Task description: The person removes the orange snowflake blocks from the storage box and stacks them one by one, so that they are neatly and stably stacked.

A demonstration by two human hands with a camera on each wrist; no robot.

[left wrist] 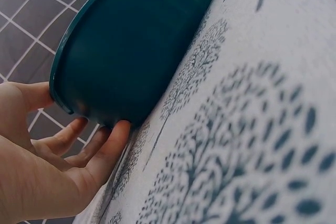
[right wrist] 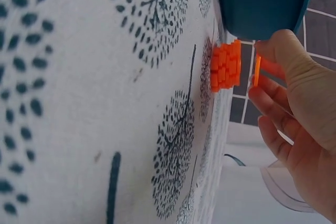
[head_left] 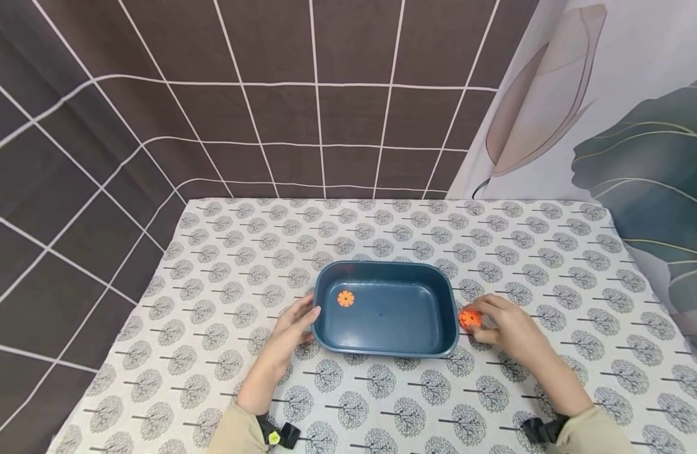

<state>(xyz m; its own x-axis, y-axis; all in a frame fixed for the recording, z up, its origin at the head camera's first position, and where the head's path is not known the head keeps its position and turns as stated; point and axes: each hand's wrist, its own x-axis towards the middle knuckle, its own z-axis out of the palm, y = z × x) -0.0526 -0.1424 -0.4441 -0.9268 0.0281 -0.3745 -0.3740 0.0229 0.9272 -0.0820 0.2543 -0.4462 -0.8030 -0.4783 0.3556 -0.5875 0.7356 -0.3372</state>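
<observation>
A dark blue plastic basin stands on the table, with one orange notched disc lying inside near its left end. My left hand holds the basin's left end, thumb at the rim and fingers against the outer wall. Just beyond the right end, my right hand pinches a thin orange disc between thumb and fingers. The held disc is on edge in the right wrist view, a small gap apart from a short stack of orange discs on the cloth.
A white cloth with grey tree prints covers the table. Behind and to the left hangs a dark curtain with a white grid. A light leaf-patterned curtain hangs at the right. Both wrists wear black straps.
</observation>
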